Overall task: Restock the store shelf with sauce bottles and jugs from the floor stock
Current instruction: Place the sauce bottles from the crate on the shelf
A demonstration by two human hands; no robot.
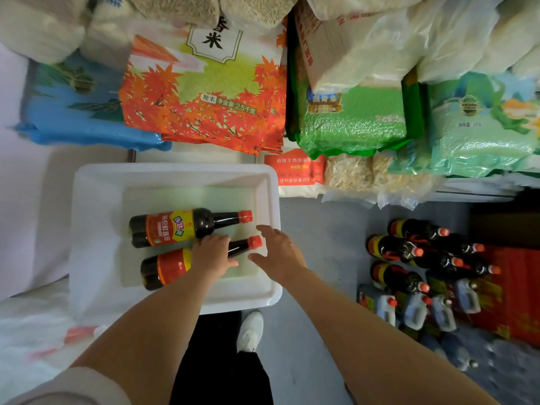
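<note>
Near bottle (172,266) lies lengthwise left-right in white tub (175,171), cap rightward. Left hand (211,252) grip wrapped round its shoulder. Right hand (277,252) spread wide, empty, just beside cap.

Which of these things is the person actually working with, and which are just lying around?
In the job: two sauce bottles in the white tub, left hand, right hand, floor bottles, jugs.
Lying about: rice bags, red boxes.
</note>
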